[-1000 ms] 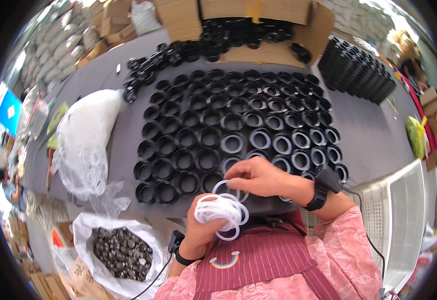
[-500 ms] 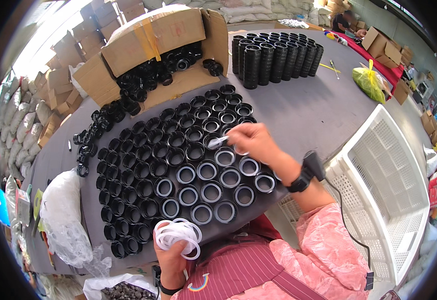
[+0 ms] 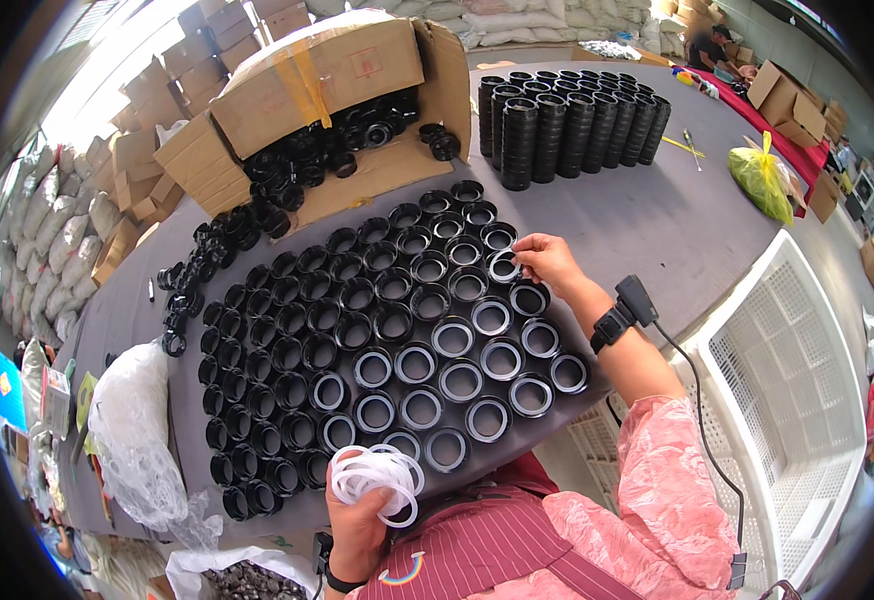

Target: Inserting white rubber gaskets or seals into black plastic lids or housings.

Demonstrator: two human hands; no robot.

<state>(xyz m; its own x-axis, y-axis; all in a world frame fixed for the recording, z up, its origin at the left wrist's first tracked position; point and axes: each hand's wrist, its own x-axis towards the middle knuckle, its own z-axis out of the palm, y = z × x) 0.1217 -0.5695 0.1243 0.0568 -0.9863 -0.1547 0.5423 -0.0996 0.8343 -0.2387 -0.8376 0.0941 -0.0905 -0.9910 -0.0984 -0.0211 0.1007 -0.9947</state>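
Note:
Many short black rings (image 3: 203,372) stand in slanting rows on the grey table. In the rows nearest me on the right, white rings (image 3: 454,321) lie inside the black ones. My left hand (image 3: 355,538), low in the middle, is closed round a loose bunch of thin white plastic rings (image 3: 369,476). At the right edge of the rows my right hand (image 3: 549,262) pinches a white ring (image 3: 503,279) at the mouth of a black ring. My fingertips partly cover that spot.
Behind the rows, a cardboard box (image 3: 322,80) lies open with black rings spilling out. Stacked black tubes (image 3: 547,140) stand at far right, near a yellow-green bag (image 3: 760,182). A white crate (image 3: 727,345) is at right, a clear plastic bag (image 3: 132,430) at left. One person works far off.
My right hand has moved right and slightly up, to a black ring at the rows' right edge. My left hand keeps its bunch of white rings. The whole view has shifted a little.

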